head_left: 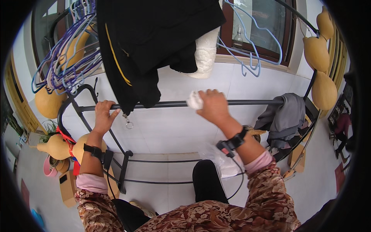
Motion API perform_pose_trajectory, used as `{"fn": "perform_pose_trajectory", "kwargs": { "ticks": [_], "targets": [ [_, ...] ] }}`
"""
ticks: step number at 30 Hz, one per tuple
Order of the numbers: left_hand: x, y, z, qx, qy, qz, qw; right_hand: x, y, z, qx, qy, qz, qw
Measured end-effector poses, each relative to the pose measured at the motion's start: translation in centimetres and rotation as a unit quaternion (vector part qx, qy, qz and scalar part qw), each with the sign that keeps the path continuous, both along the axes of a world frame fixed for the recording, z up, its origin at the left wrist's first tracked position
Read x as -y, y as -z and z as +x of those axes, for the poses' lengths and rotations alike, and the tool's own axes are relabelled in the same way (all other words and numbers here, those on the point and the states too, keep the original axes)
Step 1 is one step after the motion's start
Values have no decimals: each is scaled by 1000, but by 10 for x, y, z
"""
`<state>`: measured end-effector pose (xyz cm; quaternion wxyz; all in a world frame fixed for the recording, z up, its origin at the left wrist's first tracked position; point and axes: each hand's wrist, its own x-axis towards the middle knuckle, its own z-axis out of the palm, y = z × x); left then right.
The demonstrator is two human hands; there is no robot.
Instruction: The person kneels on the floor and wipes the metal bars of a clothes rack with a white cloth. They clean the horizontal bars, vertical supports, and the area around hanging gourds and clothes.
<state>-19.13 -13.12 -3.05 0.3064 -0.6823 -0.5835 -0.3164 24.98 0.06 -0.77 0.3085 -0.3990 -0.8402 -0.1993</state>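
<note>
A black metal rail (pixel 170 104) of a clothes rack runs across in front of me. My left hand (pixel 103 116) is closed over the rail's left part, fingers on top and thumb to the side. Further right, my right hand (pixel 213 106) grips a crumpled white cloth (pixel 194 101) against the same rail; part of the cloth is hidden under the fingers. Between my hands, black clothes (pixel 154 42) with a yellow stripe hang down to the rail. A metal key ring (pixel 129 124) dangles just right of my left hand.
Many hangers (pixel 69 58) bunch at upper left, and blue hangers (pixel 251 42) hang at upper right. A white knit garment (pixel 206 52) shows behind the black clothes. Grey cloth (pixel 284 120) drapes over the rail's right end. Dried gourds (pixel 324 91) hang at both sides. Cardboard boxes (pixel 67 188) stand below.
</note>
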Motion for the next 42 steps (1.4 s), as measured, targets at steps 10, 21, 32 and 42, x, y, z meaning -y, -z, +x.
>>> {"fn": "perform_pose_trajectory", "kwargs": {
  "ticks": [10, 21, 32, 42],
  "targets": [
    [17, 16, 27, 41, -45, -13, 998, 36, 14, -189, -100, -111, -51, 987],
    [154, -16, 149, 545, 325, -135, 761, 14, 3, -30, -72, -148, -5, 986],
    [226, -120, 280, 419, 810, -162, 376, -18, 11, 92, -72, -76, 4, 995],
    [215, -122, 320, 353, 770, -227, 481, 1, 0, -20, -44, -140, -32, 989]
  ]
}}
